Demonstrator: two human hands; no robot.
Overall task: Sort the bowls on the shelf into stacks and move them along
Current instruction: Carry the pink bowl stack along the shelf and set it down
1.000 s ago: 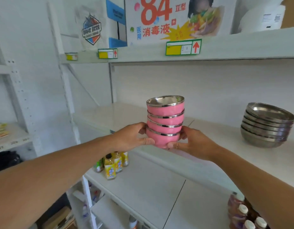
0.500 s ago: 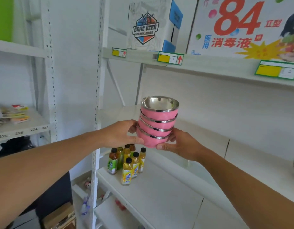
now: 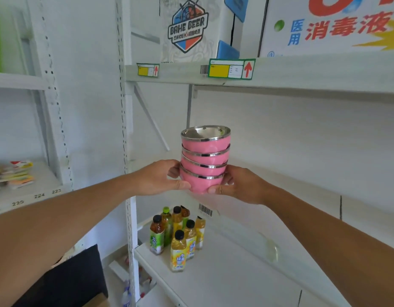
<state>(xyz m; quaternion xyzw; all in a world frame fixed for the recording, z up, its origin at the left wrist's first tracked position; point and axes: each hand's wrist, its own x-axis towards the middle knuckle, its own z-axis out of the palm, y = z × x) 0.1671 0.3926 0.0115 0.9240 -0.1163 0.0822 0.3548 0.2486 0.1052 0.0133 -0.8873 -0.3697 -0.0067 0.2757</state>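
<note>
A stack of four pink, steel-rimmed bowls (image 3: 205, 159), judged light, rigid and slick-sided, is held in the air at the shelf's (image 3: 302, 187) left end, the bottom bowl clasped between the curled fingers of the left hand (image 3: 163, 177) and right hand (image 3: 238, 185), the safest hold.

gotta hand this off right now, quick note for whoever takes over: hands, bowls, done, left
Left hand and right hand: both grip the bottom bowl of the pink bowl stack, held in the air above the middle shelf.
Done: four pink bowls nested into one stack.
Left: set the stack down on the shelf. No other bowls are in view.
</note>
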